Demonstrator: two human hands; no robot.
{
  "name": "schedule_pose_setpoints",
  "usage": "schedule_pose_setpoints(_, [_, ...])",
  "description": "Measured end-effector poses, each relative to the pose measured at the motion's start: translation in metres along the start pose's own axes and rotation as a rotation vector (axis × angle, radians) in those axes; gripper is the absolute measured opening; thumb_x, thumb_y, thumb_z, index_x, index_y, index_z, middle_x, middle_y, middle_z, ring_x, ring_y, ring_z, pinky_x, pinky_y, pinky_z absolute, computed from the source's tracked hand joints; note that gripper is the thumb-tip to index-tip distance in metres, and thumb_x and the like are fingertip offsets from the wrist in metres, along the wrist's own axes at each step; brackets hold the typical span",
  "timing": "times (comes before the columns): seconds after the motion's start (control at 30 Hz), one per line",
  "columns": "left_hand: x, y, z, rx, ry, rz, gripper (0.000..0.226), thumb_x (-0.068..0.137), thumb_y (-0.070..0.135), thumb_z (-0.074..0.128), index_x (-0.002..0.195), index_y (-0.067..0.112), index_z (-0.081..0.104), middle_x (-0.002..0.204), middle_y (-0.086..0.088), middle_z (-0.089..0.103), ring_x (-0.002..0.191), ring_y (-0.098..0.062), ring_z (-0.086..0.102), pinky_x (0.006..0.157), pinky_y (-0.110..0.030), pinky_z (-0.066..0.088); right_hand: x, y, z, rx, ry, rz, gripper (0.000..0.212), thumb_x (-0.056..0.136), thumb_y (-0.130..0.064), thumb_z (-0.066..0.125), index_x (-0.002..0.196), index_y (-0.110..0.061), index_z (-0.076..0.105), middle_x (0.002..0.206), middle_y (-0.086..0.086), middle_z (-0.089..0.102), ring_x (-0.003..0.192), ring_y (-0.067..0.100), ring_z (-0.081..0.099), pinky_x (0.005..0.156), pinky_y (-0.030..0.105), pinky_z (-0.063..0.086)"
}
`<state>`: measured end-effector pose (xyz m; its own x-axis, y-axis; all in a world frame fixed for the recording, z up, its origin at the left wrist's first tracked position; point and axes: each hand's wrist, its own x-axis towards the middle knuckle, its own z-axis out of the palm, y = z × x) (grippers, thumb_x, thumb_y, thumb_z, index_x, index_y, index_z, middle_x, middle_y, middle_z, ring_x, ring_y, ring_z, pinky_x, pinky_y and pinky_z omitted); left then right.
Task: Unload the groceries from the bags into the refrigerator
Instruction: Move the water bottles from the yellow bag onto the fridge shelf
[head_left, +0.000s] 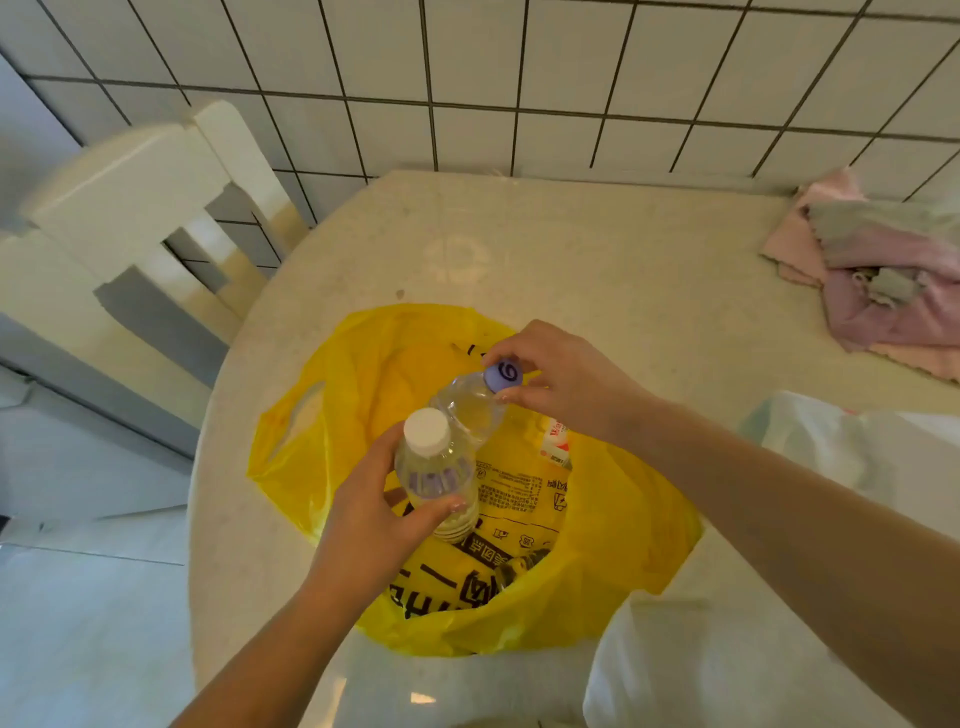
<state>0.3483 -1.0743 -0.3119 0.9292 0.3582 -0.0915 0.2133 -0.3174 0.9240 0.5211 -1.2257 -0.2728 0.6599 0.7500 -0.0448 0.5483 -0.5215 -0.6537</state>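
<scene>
Head view looks straight down over my forearms at a pale table (597, 260), and nearest to me, at six o'clock, the yellow bag (613, 551) lies open on it with its mouth spread wide. My left hand (363, 514) comes in from seven o'clock and wraps the clear bottle with the white cap (436, 467), thumb curled across its front and the fingers round the far side, holding it upright just above the bag's opening. A little farther out, toward twelve o'clock, my right hand (561, 379) pinches the purple cap (503, 375) of a second clear bottle (470, 410) between thumb and fingertips; that bottle tilts, its base dipping behind the first. Both bottles are out of the bag's depths but not yet anywhere near a refrigerator, which I cannot see from here. Down in the bag, at about three o'clock from the bottles, a small red-and-white carton (556, 441) waits, and something dark sits low near the front edge, too unclear to name. A white bag (810, 457) lies at four o'clock, contents hidden. Farther off, a pink cloth (893, 280) lies at two o'clock and a white chair (135, 218) stands at ten o'clock against the tiled wall (519, 78). I judge the unloading barely begun: two bottles in hand, more to lift, everything to shelve.
</scene>
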Motion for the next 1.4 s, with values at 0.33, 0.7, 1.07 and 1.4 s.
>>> schedule_pose_setpoints(0.33, [0.006,-0.004,-0.03,0.007,0.132,-0.003,0.071,0.058,0.036,0.079,0.116,0.049,0.04,0.114,0.035,0.048,0.109,0.006,0.05,0.08,-0.013,0.042,0.0,-0.034,-0.01,-0.222,-0.101,-0.018,0.038,0.086,-0.03,0.064,0.123,-0.027,0.057,0.118,-0.001,0.048,0.108,0.013,0.049,0.089,0.025,0.04])
schedule_pose_setpoints(0.7, [0.005,-0.022,-0.015,0.017,0.106,-0.027,0.084,0.057,0.045,0.074,0.131,0.036,0.035,0.131,0.014,0.046,0.122,-0.007,0.044,0.092,-0.031,0.045,-0.013,-0.004,0.05,0.209,0.119,0.234,0.062,0.072,-0.023,0.078,0.125,-0.027,0.046,0.116,-0.009,0.056,0.104,0.009,0.054,0.086,0.027,0.047])
schedule_pose_setpoints(1.07, [0.008,-0.019,-0.014,0.004,0.154,-0.039,0.079,0.065,0.023,0.082,0.128,0.038,0.038,0.12,0.022,0.05,0.115,-0.005,0.049,0.093,-0.036,0.049,-0.018,-0.002,0.064,0.271,0.199,0.281,0.066,0.065,-0.027,0.082,0.12,-0.036,0.047,0.112,-0.013,0.057,0.101,0.005,0.055,0.078,0.02,0.049])
schedule_pose_setpoints(1.4, [-0.028,0.013,-0.036,0.044,0.346,0.024,0.077,0.064,0.03,0.083,0.13,0.032,0.042,0.119,0.019,0.054,0.108,-0.001,0.053,0.08,-0.022,0.049,-0.047,-0.047,0.029,0.405,0.186,0.085,0.069,0.062,-0.026,0.084,0.119,-0.036,0.046,0.109,-0.023,0.059,0.098,-0.007,0.056,0.085,0.029,0.053])
